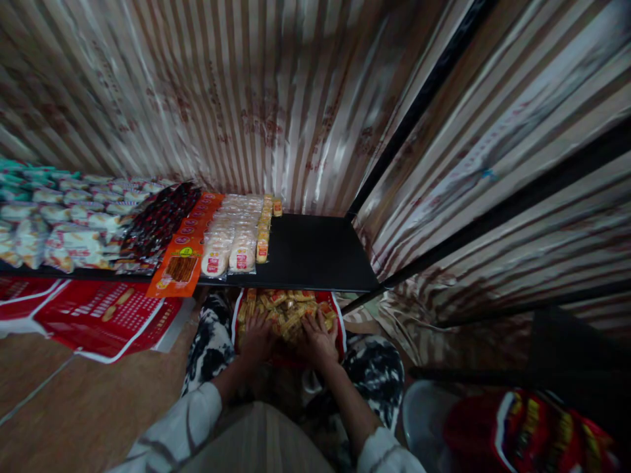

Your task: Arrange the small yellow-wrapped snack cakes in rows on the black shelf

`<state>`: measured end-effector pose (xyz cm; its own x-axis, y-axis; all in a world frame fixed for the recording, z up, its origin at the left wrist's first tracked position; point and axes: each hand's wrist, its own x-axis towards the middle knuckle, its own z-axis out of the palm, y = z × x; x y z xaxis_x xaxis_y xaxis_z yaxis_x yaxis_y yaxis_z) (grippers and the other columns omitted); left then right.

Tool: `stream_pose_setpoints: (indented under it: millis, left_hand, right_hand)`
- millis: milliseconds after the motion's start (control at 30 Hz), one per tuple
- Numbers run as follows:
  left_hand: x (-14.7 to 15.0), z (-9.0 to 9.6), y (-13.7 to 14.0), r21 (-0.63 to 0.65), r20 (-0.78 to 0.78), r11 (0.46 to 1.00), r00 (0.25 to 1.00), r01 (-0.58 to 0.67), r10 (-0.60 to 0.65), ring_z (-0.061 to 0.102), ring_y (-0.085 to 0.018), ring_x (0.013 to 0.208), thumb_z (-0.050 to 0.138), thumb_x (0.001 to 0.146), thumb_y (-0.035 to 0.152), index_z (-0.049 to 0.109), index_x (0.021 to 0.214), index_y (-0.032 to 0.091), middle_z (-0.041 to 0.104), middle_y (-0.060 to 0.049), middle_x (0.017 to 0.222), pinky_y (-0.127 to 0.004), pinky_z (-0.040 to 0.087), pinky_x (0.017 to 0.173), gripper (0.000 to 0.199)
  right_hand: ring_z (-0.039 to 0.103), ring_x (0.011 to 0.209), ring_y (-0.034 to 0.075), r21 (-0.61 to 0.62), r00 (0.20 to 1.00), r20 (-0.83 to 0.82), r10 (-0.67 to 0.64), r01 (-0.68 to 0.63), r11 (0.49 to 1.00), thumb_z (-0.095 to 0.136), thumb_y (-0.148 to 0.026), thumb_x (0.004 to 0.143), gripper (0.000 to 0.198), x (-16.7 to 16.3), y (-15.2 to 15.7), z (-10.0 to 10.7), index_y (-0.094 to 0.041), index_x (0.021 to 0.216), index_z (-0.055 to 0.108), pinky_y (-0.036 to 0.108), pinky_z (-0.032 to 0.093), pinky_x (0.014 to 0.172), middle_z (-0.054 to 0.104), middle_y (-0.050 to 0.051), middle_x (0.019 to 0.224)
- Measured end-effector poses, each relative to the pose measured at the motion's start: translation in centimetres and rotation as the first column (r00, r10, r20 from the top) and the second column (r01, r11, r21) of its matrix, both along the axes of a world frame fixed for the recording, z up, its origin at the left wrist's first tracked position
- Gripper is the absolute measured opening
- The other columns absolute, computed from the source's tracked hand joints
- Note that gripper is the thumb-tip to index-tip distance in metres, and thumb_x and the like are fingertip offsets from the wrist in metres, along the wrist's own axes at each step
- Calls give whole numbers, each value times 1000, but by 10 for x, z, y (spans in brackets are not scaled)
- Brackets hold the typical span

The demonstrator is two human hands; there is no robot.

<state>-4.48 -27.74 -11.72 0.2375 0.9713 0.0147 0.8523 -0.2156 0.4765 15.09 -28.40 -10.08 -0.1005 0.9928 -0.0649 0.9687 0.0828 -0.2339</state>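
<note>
Both forearms (349, 397) are pointing toward the black shelf (318, 253). Before its near edge, the left hand (257, 337) and right hand (319, 340) are lying palm-down, apart, holding their fingers spread.

The single view looks from the wearer's head, facing forward and steeply down, near enough that the forearms (351, 407) run in from 7 and 5 o'clock to the left hand (257, 336) and right hand (320, 339) below centre. It sees the black shelf (315, 253) from above, stretching towards 9 o'clock, with striped sheeting (246, 98) farther off at 12.
</note>
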Motion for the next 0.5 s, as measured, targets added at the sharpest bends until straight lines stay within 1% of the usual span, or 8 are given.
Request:
stream_pose_setpoints:
  millis: [67,100,167,233,300,367,433,500]
  left_hand:
    - [-1,7,1,37,55,999,998,-11,9,30,-31,132,58,75,24,59,111,20,50,-10,132,-53,26,107,36]
    - [-1,9,2,51,89,998,996,-23,18,31,-31,131,59,74,24,59,109,19,52,-10,130,-52,27,106,35]
    - [-2,14,4,59,177,997,983,-57,46,38,-29,127,58,74,22,59,107,18,57,-10,122,-47,32,104,33]
    - [-2,19,7,20,281,995,956,-96,87,49,-25,116,55,74,22,58,105,17,62,-9,112,-42,40,99,31]
    - [-3,23,9,-79,371,988,917,-129,149,58,-21,100,54,74,22,56,107,17,64,-8,102,-36,46,89,33]
    - [-4,29,11,-192,450,973,870,-127,202,61,-17,82,53,73,23,54,110,17,64,-5,91,-31,50,77,37]
    - [-6,38,14,-273,554,959,802,-75,221,59,-13,69,53,72,21,51,113,17,63,-2,85,-27,49,67,41]
    - [-8,52,18,-332,678,943,697,9,232,58,-11,66,52,70,17,49,114,17,63,-2,86,-24,47,63,43]
  right_hand:
    - [31,131,31,121,998,-53,29,-23,992,45,-25,83,37,-5,1,1,-20,117,58,63,-2,105,58,10,125]
    - [34,130,30,170,996,-82,29,-15,985,44,-23,83,36,-7,1,1,-19,116,59,62,1,106,59,10,123]
    - [38,127,29,243,988,-149,38,0,970,42,-19,82,38,-11,3,1,-17,115,59,59,16,106,60,12,122]
    - [40,126,27,280,966,-228,123,-56,958,41,-17,81,40,-13,5,4,-15,118,58,52,30,104,57,13,125]
    - [40,127,24,285,919,-308,245,-156,946,42,-19,81,43,-15,8,12,-14,122,54,45,36,102,54,13,129]
    - [42,126,23,256,865,-397,308,-218,942,47,-24,81,46,-19,11,22,-14,125,51,43,37,103,52,13,130]
    - [46,122,23,191,822,-503,268,-197,962,48,-30,82,47,-24,14,32,-15,126,50,42,38,102,55,13,128]
    - [52,117,22,114,777,-610,153,-105,988,46,-34,83,44,-29,16,40,-18,123,52,41,41,100,57,11,125]
